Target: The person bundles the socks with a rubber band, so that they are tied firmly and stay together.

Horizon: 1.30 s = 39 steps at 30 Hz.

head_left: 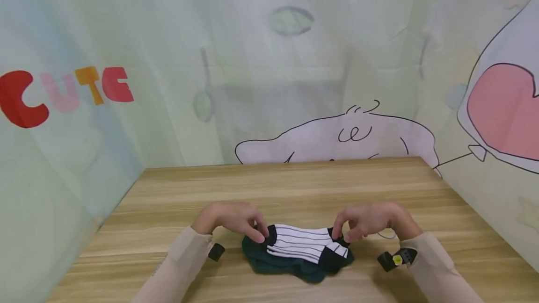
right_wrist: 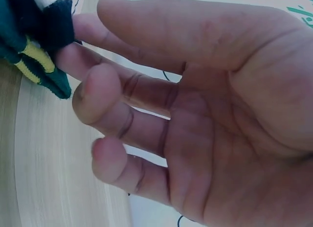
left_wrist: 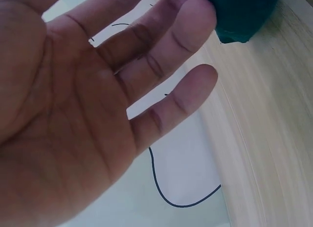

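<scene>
White socks (head_left: pixel 294 242) with thin dark stripes and black ends lie flat, on top of dark green socks (head_left: pixel 273 264) on the table. At the left black end is my left hand (head_left: pixel 240 221), its fingertips at the fabric. My right hand (head_left: pixel 368 219) is at the right end, index finger touching the black part. In the right wrist view, the thumb stands apart from the cloth and the other fingers bend loosely; yellow bands (right_wrist: pixel 36 60) show on the green fabric. The left wrist view shows loosely extended fingers beside the green sock (left_wrist: pixel 247 14); the thumb tip is out of sight.
The wooden table (head_left: pixel 189 186) reaches back to a pale printed curtain (head_left: pixel 168 120) with a cartoon figure and coloured letters. Black wrist devices (head_left: pixel 216 252) hang under both forearms. A thin pale loop (head_left: pixel 387 235) shows beneath the right wrist.
</scene>
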### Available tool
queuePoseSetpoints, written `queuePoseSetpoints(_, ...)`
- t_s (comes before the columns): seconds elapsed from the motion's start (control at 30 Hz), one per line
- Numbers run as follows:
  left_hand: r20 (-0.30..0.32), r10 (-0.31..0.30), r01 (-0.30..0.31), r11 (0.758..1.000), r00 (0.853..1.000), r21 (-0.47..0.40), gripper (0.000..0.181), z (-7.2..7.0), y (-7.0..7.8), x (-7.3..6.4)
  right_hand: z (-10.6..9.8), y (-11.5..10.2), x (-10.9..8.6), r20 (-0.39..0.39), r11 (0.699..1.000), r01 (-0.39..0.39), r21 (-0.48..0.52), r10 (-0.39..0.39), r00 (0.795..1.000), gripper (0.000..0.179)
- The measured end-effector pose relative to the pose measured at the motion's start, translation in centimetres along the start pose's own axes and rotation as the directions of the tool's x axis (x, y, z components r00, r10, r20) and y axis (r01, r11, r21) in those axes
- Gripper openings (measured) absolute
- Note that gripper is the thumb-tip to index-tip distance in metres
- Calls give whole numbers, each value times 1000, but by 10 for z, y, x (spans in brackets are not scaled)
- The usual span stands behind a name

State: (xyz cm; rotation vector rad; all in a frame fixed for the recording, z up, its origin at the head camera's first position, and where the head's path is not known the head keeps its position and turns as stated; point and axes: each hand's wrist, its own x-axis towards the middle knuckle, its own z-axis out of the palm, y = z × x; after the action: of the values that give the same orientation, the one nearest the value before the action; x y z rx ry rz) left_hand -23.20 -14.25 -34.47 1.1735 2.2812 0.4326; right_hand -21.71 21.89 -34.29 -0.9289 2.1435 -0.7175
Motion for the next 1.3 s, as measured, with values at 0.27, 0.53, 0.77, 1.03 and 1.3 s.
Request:
queuePoseSetpoints(0.27,-46,-33,32,999,998,-34,9,1,1,3,0,3,2,18,999,21,24,-21,1000,9)
queuePoseSetpoints(0.53,-82,45,-45,999,996,1,7,0,0,6,-1,5,0,28,996,75,53,-77,997,5)
queuePoseSetpoints(0.77,-107,59,-57,998,992,27,7,1,-3,11,-6,8,-8,10,995,96,36,-96,995,6)
queuePoseSetpoints(1.03,-148,85,-82,996,985,26,5,1,-2,13,-14,12,-20,-28,994,110,20,-110,994,7)
queuePoseSetpoints(1.3,-205,88,-91,996,975,-3,5,2,-1,16,-18,12,-21,-29,985,170,6,-170,985,8)
